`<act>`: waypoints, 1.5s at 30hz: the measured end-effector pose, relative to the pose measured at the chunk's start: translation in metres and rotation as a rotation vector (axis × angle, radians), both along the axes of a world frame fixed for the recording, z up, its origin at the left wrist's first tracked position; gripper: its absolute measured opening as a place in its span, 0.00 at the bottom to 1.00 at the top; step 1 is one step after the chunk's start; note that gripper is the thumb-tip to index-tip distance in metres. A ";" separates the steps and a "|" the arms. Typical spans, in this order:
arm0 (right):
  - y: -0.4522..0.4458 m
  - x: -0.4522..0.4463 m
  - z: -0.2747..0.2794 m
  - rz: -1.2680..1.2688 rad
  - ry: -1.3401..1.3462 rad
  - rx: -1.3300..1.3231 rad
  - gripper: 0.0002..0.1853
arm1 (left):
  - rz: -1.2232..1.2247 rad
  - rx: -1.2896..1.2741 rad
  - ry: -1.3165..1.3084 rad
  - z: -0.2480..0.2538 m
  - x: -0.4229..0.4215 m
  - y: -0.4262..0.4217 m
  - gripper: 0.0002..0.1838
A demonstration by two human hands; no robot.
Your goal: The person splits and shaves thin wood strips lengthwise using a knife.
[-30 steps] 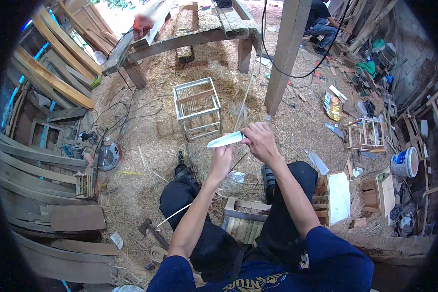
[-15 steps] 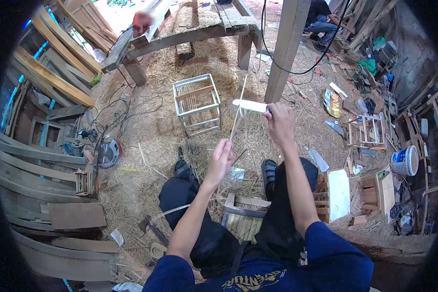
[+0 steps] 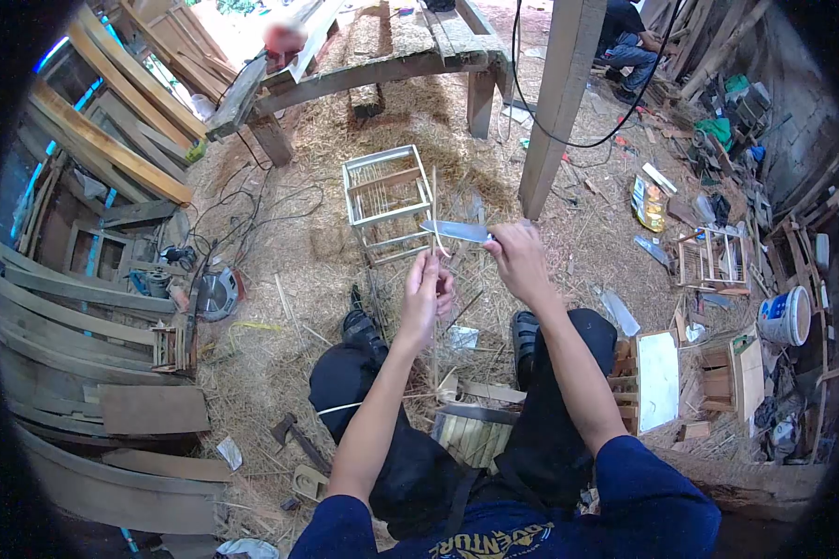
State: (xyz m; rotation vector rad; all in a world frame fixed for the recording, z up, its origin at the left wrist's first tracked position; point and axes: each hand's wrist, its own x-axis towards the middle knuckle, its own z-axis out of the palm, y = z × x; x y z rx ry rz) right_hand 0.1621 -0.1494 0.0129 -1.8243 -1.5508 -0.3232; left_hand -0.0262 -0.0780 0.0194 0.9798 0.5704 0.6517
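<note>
My right hand (image 3: 520, 265) is closed round the handle of a knife (image 3: 459, 231), its broad blade pointing left. Pinched in my left hand (image 3: 423, 296) is a thin wooden strip (image 3: 434, 197), which stands nearly upright. The blade lies against the strip just above my left fingers, and a pale curled shaving (image 3: 441, 244) hangs there. Beyond my hands, a small wooden frame with thin bars (image 3: 387, 219) stands on the floor. Between my legs sits a slatted wooden piece (image 3: 473, 438).
A workbench (image 3: 373, 79) and a post (image 3: 559, 112) stand ahead. On the left are a circular saw (image 3: 216, 293), a hatchet (image 3: 298, 441) and stacked boards (image 3: 154, 410). To the right are a white bucket (image 3: 783, 317) and another barred frame (image 3: 711, 261). A person (image 3: 632, 51) crouches at back right.
The knife has come down and left along the strip, towards my left hand, with a shaving curling off. The strip now stands more upright. My view has shifted slightly.
</note>
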 end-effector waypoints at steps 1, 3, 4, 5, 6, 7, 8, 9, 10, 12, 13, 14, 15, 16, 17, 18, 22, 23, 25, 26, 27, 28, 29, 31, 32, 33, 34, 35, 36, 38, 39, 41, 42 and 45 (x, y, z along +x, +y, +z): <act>0.003 -0.002 -0.002 0.014 0.020 0.017 0.12 | -0.006 0.012 -0.020 -0.005 0.001 0.005 0.14; 0.004 -0.006 -0.002 0.025 0.053 0.019 0.12 | -0.003 0.018 -0.030 -0.008 0.001 0.008 0.13; 0.002 -0.006 -0.001 0.024 0.062 0.003 0.12 | 0.006 0.010 -0.025 -0.007 0.001 0.006 0.12; 0.001 -0.005 0.002 0.025 0.066 -0.011 0.12 | 0.019 0.005 -0.025 -0.007 0.002 0.006 0.12; -0.001 -0.007 0.006 0.063 0.074 -0.036 0.12 | 0.005 0.012 0.002 -0.007 0.003 0.006 0.12; -0.004 -0.011 0.012 0.104 0.080 -0.060 0.12 | -0.007 0.019 0.028 -0.010 0.005 0.008 0.12; -0.004 -0.014 0.015 0.146 0.087 -0.084 0.11 | -0.017 0.026 0.054 -0.012 0.007 0.009 0.12; -0.001 -0.016 0.012 0.146 0.052 -0.067 0.11 | -0.020 0.032 0.080 -0.017 0.009 0.009 0.12; 0.002 -0.018 0.007 0.144 0.018 -0.051 0.12 | -0.023 0.038 0.107 -0.022 0.012 0.007 0.12; 0.002 -0.017 0.003 0.118 -0.027 -0.021 0.12 | -0.051 0.042 0.110 -0.023 0.014 -0.002 0.12; 0.004 -0.012 0.004 0.092 -0.040 -0.006 0.12 | -0.077 0.043 0.083 -0.020 0.012 -0.008 0.12; 0.004 -0.008 0.004 0.067 -0.054 0.009 0.12 | -0.101 0.043 0.056 -0.015 0.011 -0.015 0.12; 0.003 -0.007 0.006 0.076 -0.094 0.009 0.12 | -0.102 0.031 0.083 -0.007 0.007 -0.021 0.13; 0.002 -0.007 0.008 0.085 -0.100 0.011 0.13 | -0.098 0.055 0.078 -0.008 0.005 -0.022 0.13; -0.001 -0.007 0.011 0.092 -0.106 0.014 0.13 | -0.096 0.081 0.072 -0.009 0.002 -0.023 0.13; -0.002 -0.008 0.013 0.102 -0.112 0.017 0.14 | -0.093 0.106 0.068 -0.008 0.000 -0.025 0.14; -0.006 -0.002 0.013 0.073 -0.125 -0.016 0.14 | -0.105 0.075 0.113 -0.004 -0.013 -0.032 0.15; -0.009 0.007 0.014 0.032 -0.120 -0.015 0.14 | -0.120 0.087 0.130 -0.007 -0.018 -0.033 0.15; -0.011 0.019 0.015 -0.013 -0.124 -0.009 0.14 | -0.140 0.104 0.153 -0.009 -0.018 -0.030 0.15; -0.013 0.020 0.014 -0.012 -0.128 -0.009 0.14 | -0.143 0.102 0.163 -0.010 -0.018 -0.030 0.15; -0.015 0.020 0.012 -0.005 -0.132 -0.013 0.14 | -0.140 0.097 0.174 -0.012 -0.020 -0.031 0.15; -0.015 0.022 0.012 0.002 -0.141 -0.011 0.13 | -0.150 0.090 0.168 -0.015 -0.023 -0.031 0.15; -0.016 0.024 0.014 -0.009 -0.141 -0.015 0.13 | -0.163 0.088 0.159 -0.019 -0.025 -0.030 0.14; -0.020 0.026 0.015 -0.034 -0.135 -0.025 0.11 | -0.188 0.079 0.156 -0.019 -0.028 -0.027 0.14; -0.020 0.030 0.008 -0.097 -0.115 -0.001 0.10 | -0.196 0.070 0.164 -0.019 -0.031 -0.027 0.14; -0.019 0.036 -0.004 -0.159 -0.095 0.021 0.09 | -0.203 0.059 0.171 -0.018 -0.034 -0.027 0.14; -0.021 0.042 -0.009 -0.220 -0.073 0.043 0.09 | -0.200 0.051 0.172 -0.020 -0.042 -0.030 0.14; -0.026 0.063 -0.006 -0.438 0.112 0.055 0.09 | -0.198 0.042 0.168 -0.022 -0.053 -0.034 0.14; -0.034 0.084 0.005 -0.658 0.295 0.071 0.09 | -0.199 0.037 0.160 -0.024 -0.059 -0.037 0.13; -0.059 0.094 0.019 -0.638 0.051 0.068 0.11 | -0.129 0.012 0.212 -0.025 -0.071 -0.027 0.13; -0.063 0.097 0.025 -0.613 -0.081 0.072 0.12 | -0.080 0.001 0.225 -0.027 -0.073 -0.020 0.13; -0.066 0.079 0.015 -0.520 0.045 0.017 0.13 | -0.052 -0.035 0.205 -0.040 -0.067 -0.008 0.13; -0.063 0.067 0.010 -0.477 0.120 -0.018 0.14 | -0.054 -0.051 0.216 -0.045 -0.066 -0.005 0.13; -0.041 0.039 0.026 -0.397 0.399 0.036 0.15 | -0.055 -0.009 0.201 -0.027 -0.049 -0.009 0.13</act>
